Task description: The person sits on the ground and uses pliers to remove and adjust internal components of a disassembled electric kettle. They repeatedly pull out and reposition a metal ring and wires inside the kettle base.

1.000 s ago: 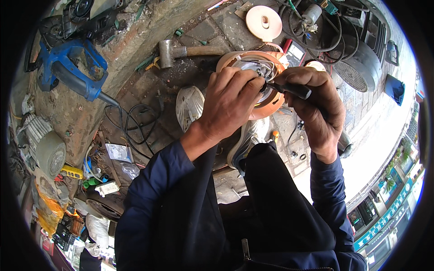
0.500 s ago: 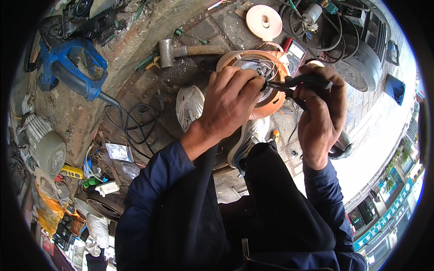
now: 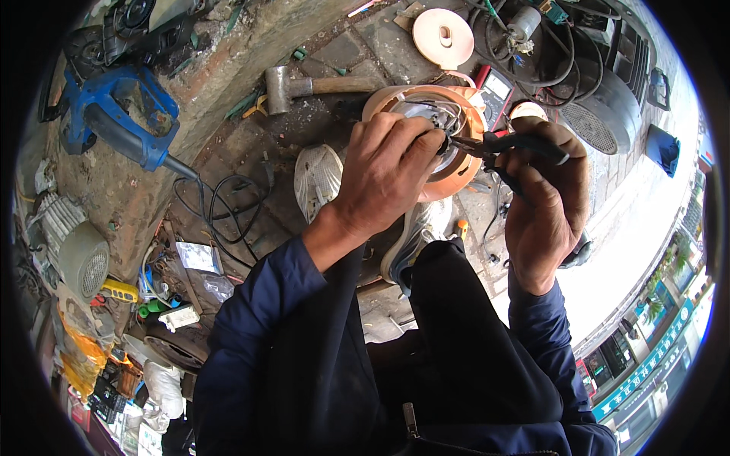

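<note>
My right hand is closed round the dark handles of a pair of pliers. The jaws point left and reach the fingertips of my left hand. Those fingers are pinched on a small dark part whose kind I cannot make out. Both hands work over a round orange housing, which sits on the ground in front of my shoes. Inside its ring, grey metal and wires show, partly covered by my left hand.
A hammer lies beyond my left hand. A red multimeter and a pale orange disc lie past the housing. Farther right stands a grey motor with loose cables. A blue power tool rests on the ledge at left, its cord trailing.
My right hand has shifted slightly right and down, and the pliers' handles have spread farther apart. The left hand has stayed almost where it was.
</note>
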`<act>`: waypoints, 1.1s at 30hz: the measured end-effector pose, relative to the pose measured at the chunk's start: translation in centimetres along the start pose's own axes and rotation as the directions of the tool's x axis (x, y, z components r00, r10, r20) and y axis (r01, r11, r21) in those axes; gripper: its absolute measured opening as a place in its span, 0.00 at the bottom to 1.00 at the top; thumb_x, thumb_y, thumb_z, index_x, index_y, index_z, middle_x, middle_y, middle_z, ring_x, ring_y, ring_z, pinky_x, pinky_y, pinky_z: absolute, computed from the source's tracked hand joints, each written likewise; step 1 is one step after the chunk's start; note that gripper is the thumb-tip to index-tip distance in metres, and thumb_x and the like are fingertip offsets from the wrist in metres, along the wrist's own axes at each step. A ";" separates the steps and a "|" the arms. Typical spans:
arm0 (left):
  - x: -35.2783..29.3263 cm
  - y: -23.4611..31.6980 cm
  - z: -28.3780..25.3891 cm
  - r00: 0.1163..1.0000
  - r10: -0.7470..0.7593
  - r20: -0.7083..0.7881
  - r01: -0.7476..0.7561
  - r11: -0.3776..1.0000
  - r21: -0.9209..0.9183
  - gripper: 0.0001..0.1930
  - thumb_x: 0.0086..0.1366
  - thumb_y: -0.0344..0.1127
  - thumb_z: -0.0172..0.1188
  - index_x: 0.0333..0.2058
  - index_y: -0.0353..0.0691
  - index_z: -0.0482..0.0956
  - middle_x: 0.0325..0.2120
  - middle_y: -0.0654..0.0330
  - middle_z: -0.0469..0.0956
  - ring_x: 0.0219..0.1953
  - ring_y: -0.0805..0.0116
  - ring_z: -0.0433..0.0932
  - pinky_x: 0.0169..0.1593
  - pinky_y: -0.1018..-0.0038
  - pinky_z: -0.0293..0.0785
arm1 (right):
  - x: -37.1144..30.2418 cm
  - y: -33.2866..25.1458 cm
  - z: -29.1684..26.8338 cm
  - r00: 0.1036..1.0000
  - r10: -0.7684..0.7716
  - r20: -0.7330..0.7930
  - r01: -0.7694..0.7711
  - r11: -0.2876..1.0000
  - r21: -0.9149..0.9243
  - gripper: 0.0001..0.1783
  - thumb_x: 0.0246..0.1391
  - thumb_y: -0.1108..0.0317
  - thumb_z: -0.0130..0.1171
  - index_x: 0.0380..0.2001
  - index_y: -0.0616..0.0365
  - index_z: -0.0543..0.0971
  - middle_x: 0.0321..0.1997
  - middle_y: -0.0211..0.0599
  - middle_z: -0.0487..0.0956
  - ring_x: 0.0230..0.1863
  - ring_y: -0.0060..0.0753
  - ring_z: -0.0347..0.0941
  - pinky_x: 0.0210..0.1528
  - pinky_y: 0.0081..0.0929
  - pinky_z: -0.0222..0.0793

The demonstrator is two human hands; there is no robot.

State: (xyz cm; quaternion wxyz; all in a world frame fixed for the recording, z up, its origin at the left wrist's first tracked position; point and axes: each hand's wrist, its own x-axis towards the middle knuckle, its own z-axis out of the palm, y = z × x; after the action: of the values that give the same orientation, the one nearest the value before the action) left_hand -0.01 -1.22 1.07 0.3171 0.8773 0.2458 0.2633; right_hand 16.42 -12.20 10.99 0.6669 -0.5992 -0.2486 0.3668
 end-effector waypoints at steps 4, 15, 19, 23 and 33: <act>0.0 0.0 0.0 1.000 -0.004 0.004 0.004 1.000 0.003 0.21 0.59 0.33 0.78 0.52 0.45 0.87 0.51 0.65 0.84 0.53 0.57 0.78 0.56 0.58 0.73 | 0.6 0.3 -0.3 0.994 -0.015 0.110 0.020 0.999 -0.039 0.22 0.67 0.83 0.56 0.64 0.65 0.76 0.65 0.44 0.82 0.58 0.28 0.78 0.67 0.30 0.73; -0.1 0.0 0.0 1.000 -0.006 0.009 0.006 1.000 -0.001 0.21 0.59 0.34 0.78 0.52 0.45 0.87 0.51 0.66 0.84 0.53 0.57 0.78 0.56 0.58 0.72 | 1.4 0.3 -0.6 0.982 0.064 0.178 -0.047 0.994 -0.096 0.22 0.67 0.84 0.54 0.62 0.65 0.76 0.62 0.43 0.83 0.61 0.29 0.77 0.68 0.31 0.71; -0.1 0.0 0.1 1.000 -0.013 0.011 0.013 1.000 -0.006 0.21 0.59 0.33 0.78 0.52 0.44 0.87 0.50 0.65 0.84 0.53 0.57 0.79 0.56 0.58 0.73 | 0.9 0.2 0.2 0.997 0.049 0.067 -0.041 0.993 -0.109 0.22 0.66 0.84 0.54 0.62 0.65 0.76 0.62 0.44 0.83 0.58 0.29 0.79 0.65 0.30 0.74; -0.1 0.0 0.1 1.000 -0.008 -0.003 0.008 1.000 -0.006 0.21 0.58 0.32 0.79 0.51 0.44 0.88 0.50 0.65 0.84 0.53 0.57 0.79 0.56 0.59 0.73 | -0.8 0.6 1.9 0.954 0.058 -0.294 -0.085 0.993 -0.078 0.25 0.64 0.80 0.50 0.65 0.71 0.73 0.62 0.54 0.81 0.50 0.35 0.80 0.63 0.34 0.76; 0.0 0.0 0.0 1.000 -0.003 -0.003 0.003 1.000 -0.001 0.21 0.58 0.32 0.79 0.51 0.44 0.88 0.50 0.65 0.84 0.53 0.57 0.79 0.56 0.59 0.73 | -0.8 -0.4 0.5 0.985 -0.005 -0.171 0.004 1.000 -0.004 0.22 0.61 0.82 0.50 0.59 0.70 0.74 0.60 0.53 0.80 0.44 0.32 0.76 0.52 0.31 0.76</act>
State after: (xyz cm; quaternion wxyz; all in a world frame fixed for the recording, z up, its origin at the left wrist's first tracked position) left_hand 0.00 -1.27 1.06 0.3175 0.8764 0.2473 0.2645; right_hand 15.62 -12.48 11.58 0.6853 -0.6292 -0.1924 0.3121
